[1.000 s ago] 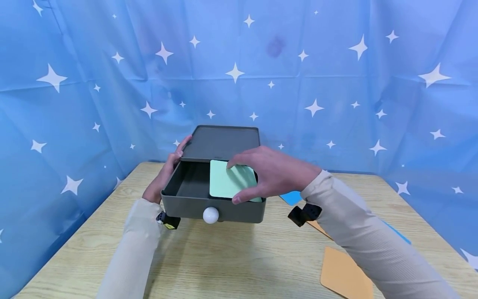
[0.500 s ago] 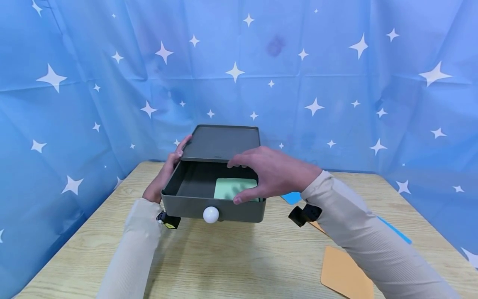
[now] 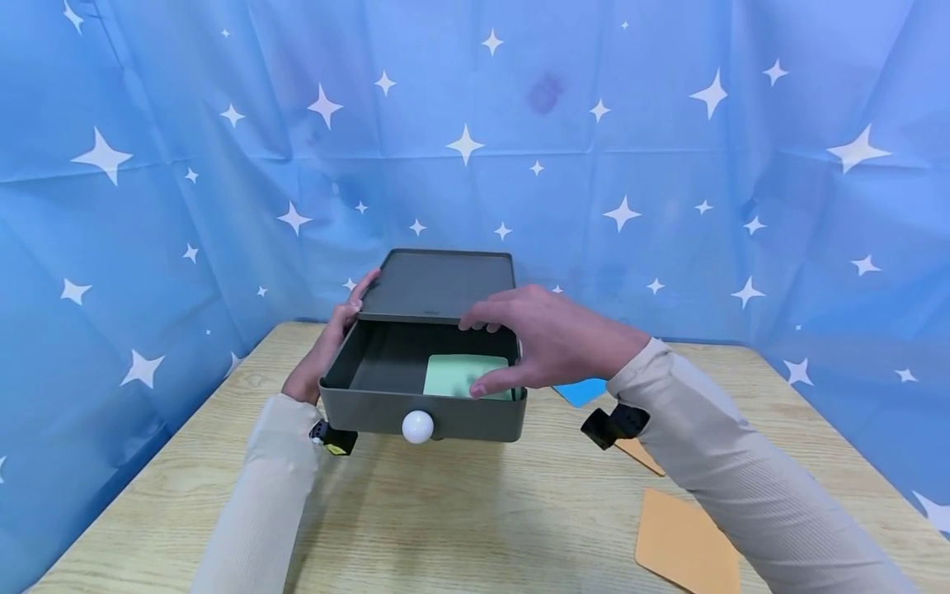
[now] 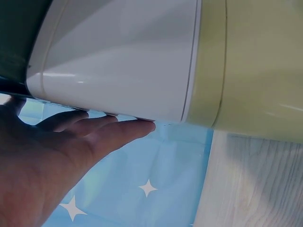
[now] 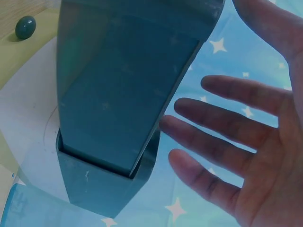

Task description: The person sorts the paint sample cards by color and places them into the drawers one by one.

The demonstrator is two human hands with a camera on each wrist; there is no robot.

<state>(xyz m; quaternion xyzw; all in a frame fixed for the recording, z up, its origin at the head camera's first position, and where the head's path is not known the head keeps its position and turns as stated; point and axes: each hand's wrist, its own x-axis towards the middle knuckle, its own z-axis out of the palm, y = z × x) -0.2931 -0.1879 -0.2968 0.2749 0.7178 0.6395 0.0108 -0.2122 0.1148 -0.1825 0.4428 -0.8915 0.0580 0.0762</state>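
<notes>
A dark grey drawer [image 3: 386, 412] with a white knob [image 3: 418, 426] is pulled out from under the grey top [image 3: 445, 285] of a small chest. A mint-green card with rounded corners [image 3: 453, 373] lies inside, on the right side. Over the drawer's right edge hovers my right hand [image 3: 552, 338], fingers and thumb apart, holding nothing. Its spread fingers also appear beside the dark casing [image 5: 128, 85] in the right wrist view. My left hand [image 3: 322, 351] rests along the chest's left side; in the left wrist view its straight fingers lie against the white section [image 4: 118, 61].
An orange card [image 3: 686, 540] lies on the wooden table [image 3: 445, 528] at front right. Behind it are another orange card [image 3: 640, 456] and a blue card [image 3: 579, 392], partly covered by the right arm. A blue starred curtain [image 3: 475, 99] hangs behind.
The mint-green card was higher, near the right fingers, and has dropped to lie inside the drawer. My right hand has shifted slightly to the right. The left hand has stayed in place.
</notes>
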